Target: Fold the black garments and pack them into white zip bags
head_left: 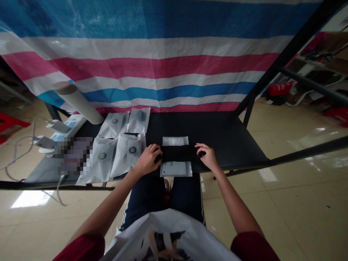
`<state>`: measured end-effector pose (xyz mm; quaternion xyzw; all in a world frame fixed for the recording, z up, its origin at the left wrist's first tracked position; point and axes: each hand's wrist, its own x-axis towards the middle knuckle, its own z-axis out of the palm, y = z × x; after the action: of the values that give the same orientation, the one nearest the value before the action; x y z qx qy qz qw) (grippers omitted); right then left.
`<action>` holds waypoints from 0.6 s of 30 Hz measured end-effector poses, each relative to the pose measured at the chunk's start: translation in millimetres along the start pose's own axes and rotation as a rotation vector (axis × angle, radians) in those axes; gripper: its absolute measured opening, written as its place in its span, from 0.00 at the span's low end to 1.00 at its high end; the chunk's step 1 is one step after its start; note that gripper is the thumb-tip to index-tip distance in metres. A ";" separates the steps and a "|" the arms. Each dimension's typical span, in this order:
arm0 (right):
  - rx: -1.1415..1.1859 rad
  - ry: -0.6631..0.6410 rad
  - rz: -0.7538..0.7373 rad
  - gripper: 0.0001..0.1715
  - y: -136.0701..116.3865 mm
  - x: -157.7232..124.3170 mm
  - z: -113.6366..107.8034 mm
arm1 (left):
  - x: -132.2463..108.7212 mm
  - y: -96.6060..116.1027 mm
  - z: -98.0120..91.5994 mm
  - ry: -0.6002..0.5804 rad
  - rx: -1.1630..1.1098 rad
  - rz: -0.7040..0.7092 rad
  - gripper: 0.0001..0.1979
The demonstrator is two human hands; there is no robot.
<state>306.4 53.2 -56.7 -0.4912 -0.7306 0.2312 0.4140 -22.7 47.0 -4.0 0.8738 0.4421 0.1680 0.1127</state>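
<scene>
A folded black fabric item (178, 153) lies across the black table (223, 137), on top of a white-backed clear plastic bag (175, 169). My left hand (147, 160) grips its left end, and my right hand (207, 156) holds its right end with curled fingers. The bag's upper edge (175, 141) shows beyond the fabric, and its middle is hidden. Just left of my left hand lie white printed packaging bags (126, 156), with more (112, 125) farther back.
A cardboard tube (78, 103) leans at the table's back left, near a power strip with plugged-in adapters (67, 127). A pixelated patch (73, 156) hides something at the left. A striped tarpaulin (152, 65) hangs behind. A white printed bag (168, 235) rests on my lap.
</scene>
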 end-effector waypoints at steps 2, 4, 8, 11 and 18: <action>-0.072 -0.008 -0.023 0.15 -1.2 -3.8 1.4 | -1.4 -2.1 5.1 0.027 0.062 -0.005 0.08; -0.154 -0.024 -0.052 0.14 -4.4 -6.0 2.5 | -3.2 -3.8 10.2 0.070 0.107 -0.015 0.10; -0.283 -0.064 -0.090 0.09 -13.5 -9.3 2.1 | -11.2 -3.2 17.0 0.167 0.132 -0.079 0.07; -0.296 -0.037 -0.056 0.13 -16.9 -12.2 3.5 | -16.2 -1.2 17.9 0.205 0.105 -0.114 0.08; -0.364 0.113 0.055 0.21 -10.8 -12.7 6.7 | -1.7 -7.2 14.2 0.192 0.092 -0.266 0.13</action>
<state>297.4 37.6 -57.1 -0.5898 -0.7224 0.0787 0.3522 -23.3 49.2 -19.8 0.7917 0.5699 0.2140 0.0510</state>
